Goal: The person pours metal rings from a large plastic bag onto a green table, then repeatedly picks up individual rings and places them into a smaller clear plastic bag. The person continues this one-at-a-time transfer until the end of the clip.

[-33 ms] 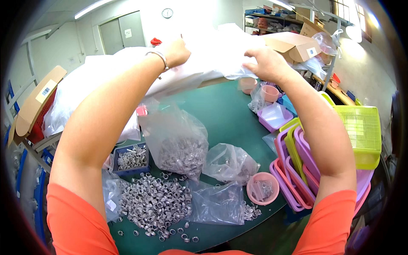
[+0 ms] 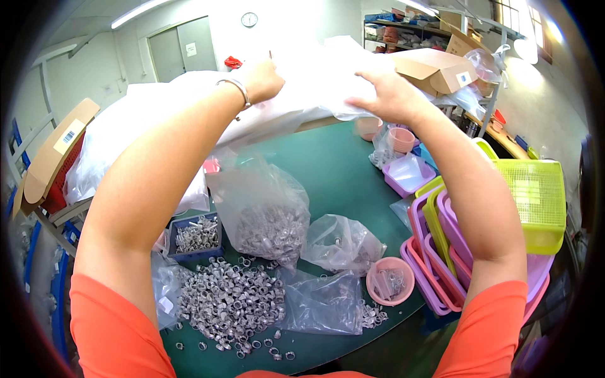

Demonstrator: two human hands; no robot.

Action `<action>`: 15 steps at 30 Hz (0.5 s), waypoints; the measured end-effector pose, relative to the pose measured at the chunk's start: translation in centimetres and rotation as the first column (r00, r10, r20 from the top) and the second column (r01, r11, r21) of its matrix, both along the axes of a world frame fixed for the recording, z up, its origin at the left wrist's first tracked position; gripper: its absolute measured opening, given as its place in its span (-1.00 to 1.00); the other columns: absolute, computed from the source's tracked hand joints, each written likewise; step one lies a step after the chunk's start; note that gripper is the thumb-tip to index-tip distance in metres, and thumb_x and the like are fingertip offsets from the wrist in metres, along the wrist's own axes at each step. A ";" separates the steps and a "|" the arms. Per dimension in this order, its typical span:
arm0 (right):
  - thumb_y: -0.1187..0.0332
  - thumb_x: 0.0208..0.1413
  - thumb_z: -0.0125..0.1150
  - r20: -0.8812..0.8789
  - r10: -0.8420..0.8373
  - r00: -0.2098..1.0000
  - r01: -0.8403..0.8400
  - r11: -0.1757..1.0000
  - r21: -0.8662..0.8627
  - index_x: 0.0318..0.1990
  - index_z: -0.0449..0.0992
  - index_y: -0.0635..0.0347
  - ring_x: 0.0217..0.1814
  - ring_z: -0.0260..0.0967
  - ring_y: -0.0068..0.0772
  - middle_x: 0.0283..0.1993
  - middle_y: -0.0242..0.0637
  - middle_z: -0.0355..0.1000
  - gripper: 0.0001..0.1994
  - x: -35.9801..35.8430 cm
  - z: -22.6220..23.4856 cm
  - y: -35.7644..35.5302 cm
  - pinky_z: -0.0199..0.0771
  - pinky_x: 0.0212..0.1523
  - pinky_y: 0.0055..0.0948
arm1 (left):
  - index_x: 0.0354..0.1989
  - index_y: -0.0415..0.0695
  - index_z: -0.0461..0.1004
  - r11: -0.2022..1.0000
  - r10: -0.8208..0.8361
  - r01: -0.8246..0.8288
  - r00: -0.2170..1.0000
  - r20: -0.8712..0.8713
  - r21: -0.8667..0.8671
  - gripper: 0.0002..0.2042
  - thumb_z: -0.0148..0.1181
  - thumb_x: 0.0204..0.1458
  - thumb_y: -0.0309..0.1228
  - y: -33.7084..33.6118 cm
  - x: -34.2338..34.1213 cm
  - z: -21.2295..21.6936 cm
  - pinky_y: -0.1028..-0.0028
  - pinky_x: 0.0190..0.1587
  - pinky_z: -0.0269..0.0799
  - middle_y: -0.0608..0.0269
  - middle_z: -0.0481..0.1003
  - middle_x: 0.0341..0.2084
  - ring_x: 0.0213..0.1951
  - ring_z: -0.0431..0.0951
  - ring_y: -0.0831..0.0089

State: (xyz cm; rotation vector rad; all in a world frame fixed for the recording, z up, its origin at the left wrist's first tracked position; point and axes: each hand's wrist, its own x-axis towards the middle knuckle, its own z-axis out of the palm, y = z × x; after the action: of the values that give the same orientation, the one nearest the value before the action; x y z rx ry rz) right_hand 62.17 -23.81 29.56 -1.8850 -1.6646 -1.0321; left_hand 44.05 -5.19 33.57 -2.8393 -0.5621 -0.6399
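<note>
Both my arms reach forward over a heap of white plastic sheeting (image 2: pixel 296 104) on a shelf above the far side of the table. My left hand (image 2: pixel 261 79), with a silver bangle (image 2: pixel 242 91) at its wrist, is closed on the white plastic sheet; its fingertips are partly hidden. Over the right part of the sheeting, my right hand (image 2: pixel 386 94) is open, thumb and forefinger apart, holding nothing. Below lies a pile of small silver metal rings (image 2: pixel 233 302). Behind the pile, a clear bag (image 2: pixel 268 220) holds many similar small metal parts.
A blue tray (image 2: pixel 194 253) of metal pieces stands left; a pink bowl (image 2: pixel 390 302) stands right. Clear bags (image 2: pixel 321 305) lie on the green table (image 2: pixel 334 164). Stacked colourful baskets (image 2: pixel 435 252) crowd the right side. A cardboard box (image 2: pixel 435 69) sits beyond my right hand.
My right hand has shifted slightly left, its thumb and forefinger reaching a little further over the sheeting. My left hand has hardly moved, and the things on the table stay put.
</note>
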 end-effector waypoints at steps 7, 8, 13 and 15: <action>0.44 -0.07 0.14 0.434 0.522 0.734 -0.589 0.808 0.025 -0.29 0.40 0.18 -0.13 0.40 -0.23 -0.22 -0.22 0.42 -0.85 -6.6 -1.6 6.0 0.46 -0.12 -0.35 | -0.33 -0.35 0.56 0.939 0.053 -0.034 0.997 0.048 -0.343 -0.74 0.05 -0.07 -0.40 -1.3 -1.3 0.8 0.26 -0.25 0.52 -0.20 0.55 -0.36 -0.35 0.61 0.05; 0.44 -0.06 0.15 0.460 0.506 0.730 -0.608 0.788 0.099 -0.26 0.40 0.19 -0.14 0.39 -0.21 -0.21 -0.22 0.42 -0.83 -7.1 -1.4 6.4 0.45 -0.10 -0.30 | -0.35 -0.33 0.55 0.978 0.019 -0.017 1.000 0.010 -0.210 -0.76 0.07 -0.05 -0.39 -1.0 -1.6 0.5 0.24 -0.25 0.51 -0.18 0.55 -0.38 -0.37 0.60 0.04; 0.22 0.08 0.14 0.069 0.247 0.967 -0.248 0.969 0.001 -0.08 0.46 0.16 -0.01 0.36 -0.07 -0.03 -0.15 0.42 -0.70 -2.8 1.0 5.5 0.32 0.00 -0.24 | -0.35 -0.17 0.58 0.950 -0.207 0.240 0.962 -0.176 0.198 -0.76 0.18 0.02 -0.23 -2.7 -4.0 -2.9 0.18 -0.22 0.48 -0.05 0.55 -0.52 -0.38 0.57 0.01; 0.04 0.16 0.08 -0.149 -0.007 0.989 -0.060 0.896 -0.439 0.04 0.46 0.15 0.12 0.33 -0.06 0.10 -0.09 0.39 -0.57 -2.9 1.1 5.0 0.34 0.06 -0.20 | -0.31 -0.15 0.59 0.960 -0.177 0.207 0.971 -0.162 0.187 -0.74 0.19 0.03 -0.20 -2.8 -4.5 -2.3 0.20 -0.23 0.49 -0.02 0.55 -0.55 -0.39 0.57 0.03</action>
State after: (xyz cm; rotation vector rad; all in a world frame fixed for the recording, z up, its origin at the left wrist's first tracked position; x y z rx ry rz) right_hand 59.31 -18.78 30.62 -2.1444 -1.9503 -0.5074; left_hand 39.59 -7.96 31.27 -2.7365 -0.1854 -0.4844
